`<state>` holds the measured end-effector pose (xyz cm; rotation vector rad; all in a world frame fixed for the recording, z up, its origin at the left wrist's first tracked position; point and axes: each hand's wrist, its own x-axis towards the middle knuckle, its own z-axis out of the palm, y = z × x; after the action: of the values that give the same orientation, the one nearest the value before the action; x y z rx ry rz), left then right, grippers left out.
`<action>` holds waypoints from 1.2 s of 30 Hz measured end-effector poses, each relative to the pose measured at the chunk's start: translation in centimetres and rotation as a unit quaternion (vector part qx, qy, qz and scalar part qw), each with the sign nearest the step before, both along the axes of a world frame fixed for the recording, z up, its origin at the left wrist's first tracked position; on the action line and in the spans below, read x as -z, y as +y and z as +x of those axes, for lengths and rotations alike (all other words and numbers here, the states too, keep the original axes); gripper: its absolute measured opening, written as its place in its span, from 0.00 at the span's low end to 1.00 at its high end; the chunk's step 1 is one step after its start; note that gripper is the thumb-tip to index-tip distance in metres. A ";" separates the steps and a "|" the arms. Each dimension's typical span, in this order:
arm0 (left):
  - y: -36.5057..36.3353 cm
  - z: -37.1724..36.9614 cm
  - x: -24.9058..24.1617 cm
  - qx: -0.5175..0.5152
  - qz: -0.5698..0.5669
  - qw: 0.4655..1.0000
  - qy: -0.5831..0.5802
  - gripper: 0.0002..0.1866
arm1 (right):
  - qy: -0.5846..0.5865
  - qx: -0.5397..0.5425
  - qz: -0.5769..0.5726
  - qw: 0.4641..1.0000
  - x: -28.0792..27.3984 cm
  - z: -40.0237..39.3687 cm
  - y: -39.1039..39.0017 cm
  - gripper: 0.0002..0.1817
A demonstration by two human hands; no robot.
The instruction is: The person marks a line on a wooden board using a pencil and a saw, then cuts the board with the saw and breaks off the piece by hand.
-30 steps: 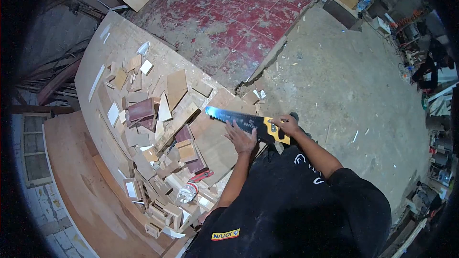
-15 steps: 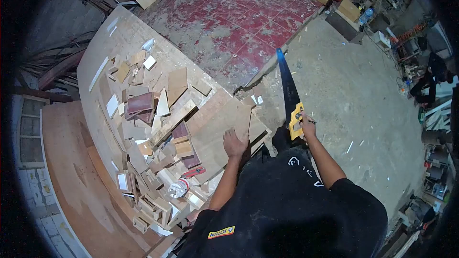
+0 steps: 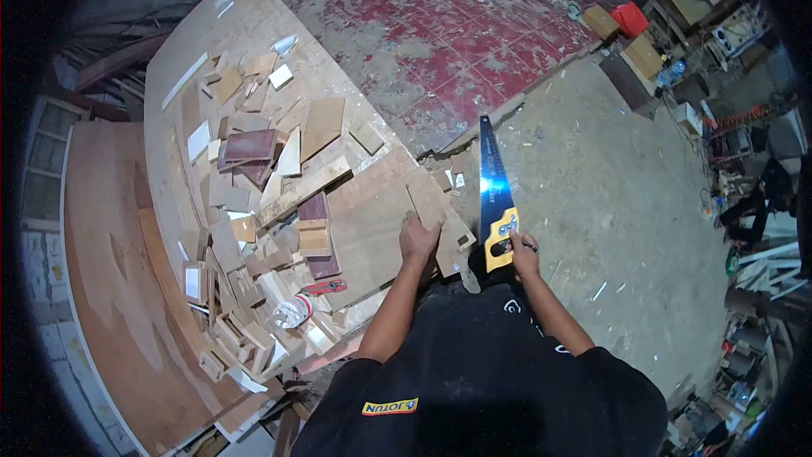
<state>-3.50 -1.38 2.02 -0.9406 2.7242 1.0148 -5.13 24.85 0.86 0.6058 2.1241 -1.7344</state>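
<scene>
My right hand (image 3: pixel 524 256) is closed round the yellow handle of a handsaw (image 3: pixel 495 173), whose blade points up and away over the concrete floor. A small dark pen-like stick (image 3: pixel 530 246) shows at the fingers of that hand. On the near edge of the worktable, my left hand (image 3: pixel 420 241) bends over a narrow wooden board (image 3: pixel 433 203), thumb on its face; part of its grip is hidden. Beneath it lies a wider plywood sheet (image 3: pixel 364 220). The saw blade is apart from the board.
Wood offcuts (image 3: pixel 321 129) crowd the worktable (image 3: pixel 254 13), with a red-handled cutter (image 3: pixel 326 287) and a white roll (image 3: pixel 293 311) near its front. A curved brown panel (image 3: pixel 106 228) stands left. Red tiles (image 3: pixel 448 25) form a raised floor edge ahead; tools and scraps line the right.
The saw has swung left and closer to the worktable, its blade now catching light. My left hand's fingers have bent more, and the narrow board beneath has shifted. The view has moved slightly.
</scene>
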 end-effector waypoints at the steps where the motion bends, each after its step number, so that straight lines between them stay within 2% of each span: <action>1: -0.2 0.3 0.0 -0.007 0.002 1.000 -0.002 0.32 | -0.013 0.006 -0.019 1.000 0.6 0.7 -0.3 0.16; 2: -0.5 0.3 0.1 -0.016 0.051 0.999 0.001 0.30 | -0.025 0.012 -0.039 0.999 1.1 0.8 -0.6 0.15; 3: -0.8 0.8 0.6 -0.024 0.100 0.995 0.001 0.27 | 0.015 -0.028 -0.021 0.999 1.3 1.3 -0.6 0.13; 4: -1.0 1.0 1.4 -0.029 0.099 0.995 0.002 0.27 | 0.015 -0.033 -0.021 0.999 1.8 1.6 -0.8 0.13; 6: -1.6 1.3 2.7 -0.095 0.096 0.989 0.063 0.22 | 0.103 -0.117 0.038 0.987 2.8 2.3 -1.4 0.12; 8: -2.3 1.1 1.0 -0.103 0.110 0.985 0.086 0.19 | 0.064 -0.115 -0.009 0.991 -1.1 2.7 -3.5 0.10; 9: -2.7 0.7 0.3 -0.145 0.213 0.962 0.090 0.18 | 0.106 -0.152 0.004 0.983 -1.3 2.9 -4.1 0.10; 11: -3.2 0.0 -0.9 -0.215 0.407 0.882 0.102 0.15 | 0.164 -0.193 -0.007 0.967 -1.7 3.3 -5.5 0.09; 14: -4.3 -0.3 -0.7 -0.185 0.422 0.877 0.136 0.18 | 0.209 -0.210 -0.032 0.955 -3.2 3.7 -7.9 0.09; 16: -4.7 0.0 -1.7 -0.182 0.408 0.884 0.139 0.18 | 0.184 -0.233 -0.026 0.954 -3.0 4.0 -8.4 0.11; 18: -5.3 0.1 -2.6 -0.199 0.376 0.902 0.071 0.13 | 0.161 -0.257 -0.020 0.953 -3.0 3.9 -8.6 0.13; 19: -5.6 0.5 -0.2 -0.221 0.369 0.898 0.096 0.14 | 0.162 -0.282 -0.007 0.946 -3.1 4.0 -8.4 0.11; 20: -6.4 0.9 2.5 -0.203 0.283 0.936 0.056 0.15 | 0.161 -0.306 0.007 0.938 -3.2 4.1 -8.1 0.09; 21: -6.5 1.0 2.3 -0.203 0.270 0.940 0.038 0.15 | 0.159 -0.307 0.007 0.938 -2.7 4.2 -7.7 0.09; 23: -6.5 1.2 2.1 -0.207 0.260 0.943 0.018 0.15 | 0.244 -0.306 0.071 0.917 -1.7 4.2 -6.8 0.11; 28: -6.6 1.9 2.6 -0.144 0.263 0.953 0.044 0.18 | 0.310 -0.249 0.159 0.904 -1.7 3.1 -6.1 0.13; 32: -7.3 2.4 6.4 -0.132 0.218 0.967 0.018 0.18 | 0.234 -0.237 0.155 0.930 -0.3 2.4 -5.9 0.15; 34: -6.9 2.2 4.4 -0.142 0.205 0.968 0.002 0.18 | 0.120 -0.196 0.114 0.967 -0.7 2.8 -6.1 0.16; 36: -6.6 2.1 2.9 -0.151 0.194 0.969 -0.014 0.18 | 0.078 -0.199 0.100 0.972 -0.9 3.5 -6.3 0.18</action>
<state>-1.37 -8.01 -0.92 -1.2957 2.2704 1.5002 -1.61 18.53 1.75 0.0758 2.3471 -1.3994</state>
